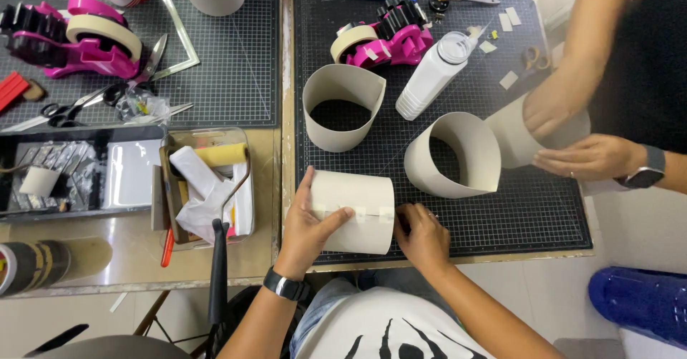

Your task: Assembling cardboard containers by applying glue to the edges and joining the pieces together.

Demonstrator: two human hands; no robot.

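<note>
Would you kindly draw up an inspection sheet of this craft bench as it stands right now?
Surface: dark gridded cutting mat on a wooden table.
Job's things: beige card cylinder lying on its side, seam taped; left hand grips its near end, right hand rests at its other end.
Clutter: two upright beige card loops, white plastic bottle, pink tape dispenser, black-handled scissors, clear tray of paper scraps.
Hands: both the person's own are on the cylinder; a co-worker's hands hold another card roll.
Cables: nothing seen.
Surroundings: blue plastic object lower right.
</note>
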